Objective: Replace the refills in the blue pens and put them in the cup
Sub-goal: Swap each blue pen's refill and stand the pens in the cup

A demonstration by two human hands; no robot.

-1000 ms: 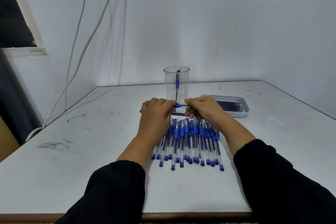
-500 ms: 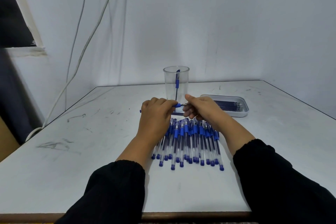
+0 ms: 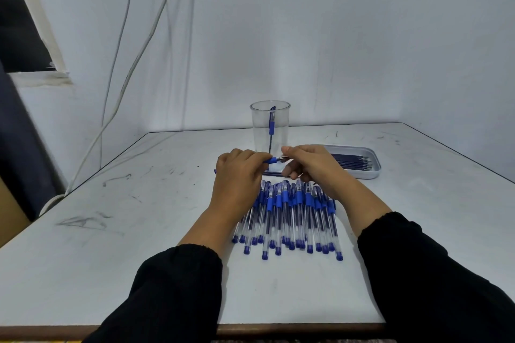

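We've got the blue pen (image 3: 271,160) pinched by left hand (image 3: 237,172) and right hand (image 3: 312,166) fingers, 6 o'clock of the cup (image 3: 269,125); light, slick, so grab the rubber grip.

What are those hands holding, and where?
One pen: left hand grips its barrel near the blue grip, right hand pinches its tip.

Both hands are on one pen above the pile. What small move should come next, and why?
Probably twist the tip off: the left hand grips the blue pen by its grip, the right hand pinches its tip, and only one pen stands in the cup.
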